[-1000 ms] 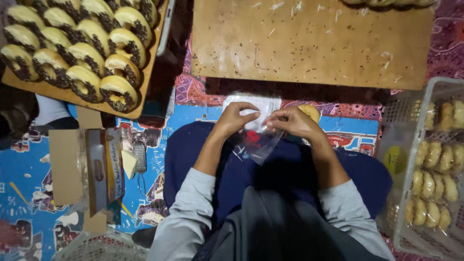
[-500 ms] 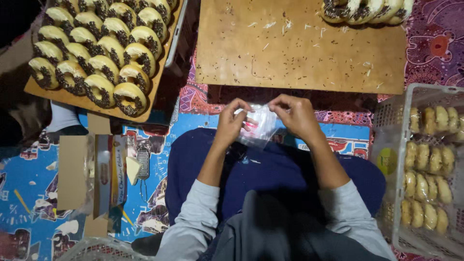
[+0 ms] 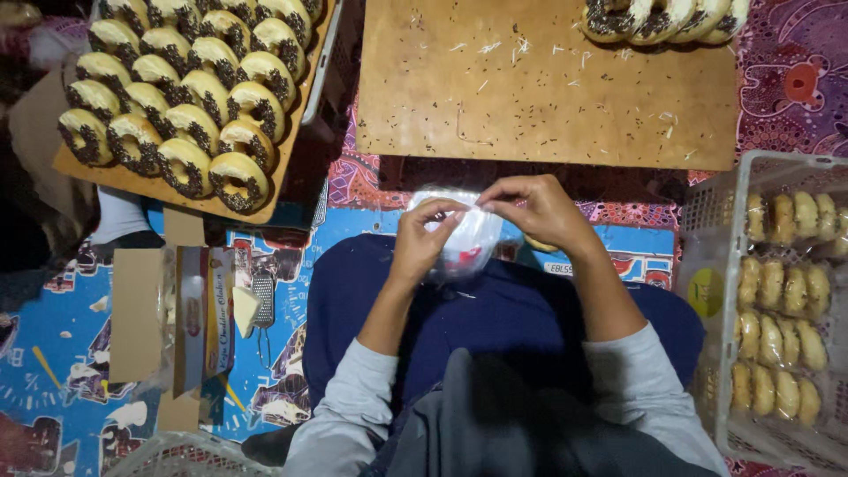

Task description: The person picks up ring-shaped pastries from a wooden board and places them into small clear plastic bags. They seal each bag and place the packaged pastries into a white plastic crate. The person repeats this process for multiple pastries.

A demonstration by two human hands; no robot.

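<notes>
The left hand [image 3: 422, 240] and the right hand [image 3: 539, 210] meet in the middle of the view, just above the lap, and between them they hold a small clear plastic bag [image 3: 466, 243]. Both hands are closed on it: the left thumb and forefinger pinch the bag's top edge on the left, and the right fingers curl over and pinch the same edge a little to the right, so the fingertips of the two hands nearly touch. The bag hangs down from that pinched edge, below and between the hands, with something red showing through the plastic near its bottom.

Just beyond the hands lies a wooden board [image 3: 548, 97], scattered with dark sprinkles and pale shreds. At its far right edge sits a short row of doughnuts [image 3: 662, 18] with dark topping. To the far left, a tray [image 3: 159, 190] carries many more topped doughnuts [image 3: 177, 88] in close rows. On the right stands a white plastic crate [image 3: 707, 212] holding bagged pale pastries [image 3: 782, 291]. On the patterned floor mat [image 3: 53, 353] at the near left lies an open cardboard box [image 3: 172, 318], with a small grater [image 3: 263, 296] just beside it.
</notes>
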